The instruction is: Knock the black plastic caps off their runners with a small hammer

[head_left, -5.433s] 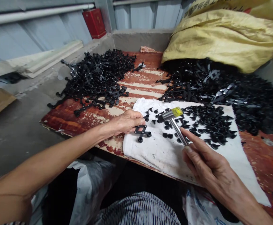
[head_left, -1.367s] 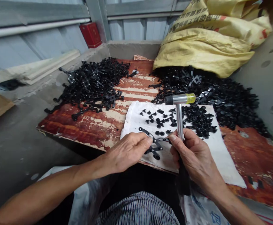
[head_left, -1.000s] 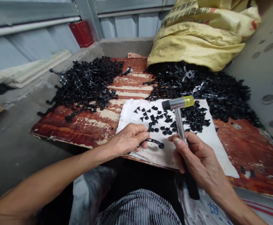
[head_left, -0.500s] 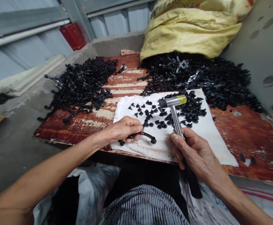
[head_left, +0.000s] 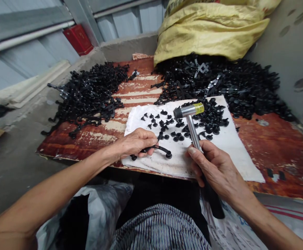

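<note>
My left hand is closed around a black linked part with curved arms and round ends, just above the near left side of a white cloth. Its middle is hidden by the fingers. My right hand grips a mallet by its black handle, head up. The mallet head has a dark face on the left and a yellow face on the right. Small black round-headed pegs lie scattered on the cloth behind both hands, thicker toward the right.
A heap of black linked parts covers the board's left side. Another large heap spills from a yellow sack at the back right. The worn red-brown board ends near my lap, with a plastic bag below.
The view has shifted very slightly. Both hands keep their grips and hold nearly the same positions over the cloth.
</note>
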Tool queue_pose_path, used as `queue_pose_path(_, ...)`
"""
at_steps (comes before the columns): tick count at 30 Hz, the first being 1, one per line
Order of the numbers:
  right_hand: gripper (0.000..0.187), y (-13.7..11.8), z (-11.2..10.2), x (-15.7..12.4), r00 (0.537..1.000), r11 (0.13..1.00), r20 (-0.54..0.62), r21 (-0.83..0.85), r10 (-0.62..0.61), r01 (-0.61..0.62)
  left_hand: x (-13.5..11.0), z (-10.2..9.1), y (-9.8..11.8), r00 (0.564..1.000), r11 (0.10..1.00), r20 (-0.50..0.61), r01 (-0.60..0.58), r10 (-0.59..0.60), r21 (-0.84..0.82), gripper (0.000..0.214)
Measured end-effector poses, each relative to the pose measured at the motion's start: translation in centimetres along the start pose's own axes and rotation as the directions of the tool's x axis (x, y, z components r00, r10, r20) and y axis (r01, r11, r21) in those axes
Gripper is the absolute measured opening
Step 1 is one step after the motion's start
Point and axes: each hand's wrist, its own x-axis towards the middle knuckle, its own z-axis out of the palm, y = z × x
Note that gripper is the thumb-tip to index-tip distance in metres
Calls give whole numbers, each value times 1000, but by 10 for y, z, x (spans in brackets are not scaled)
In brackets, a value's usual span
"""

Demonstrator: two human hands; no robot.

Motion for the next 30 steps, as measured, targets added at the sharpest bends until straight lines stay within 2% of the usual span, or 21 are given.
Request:
queue_pose_path(23,33,-2,-2,-1,999,999,26,-32,-31,31,3,0,3,999,997,16,33,-34,70,24)
queue_pose_path(27,32,-8,-3,-3,998,994,44,-106,-35,39,3,-5,6,999,992,18,46,-48,119,29)
queue_pose_path(30,27,-15,-4,-4,990,958,47,-248,-133,141,4,-10,9,996,988,45,69,-76,139,33)
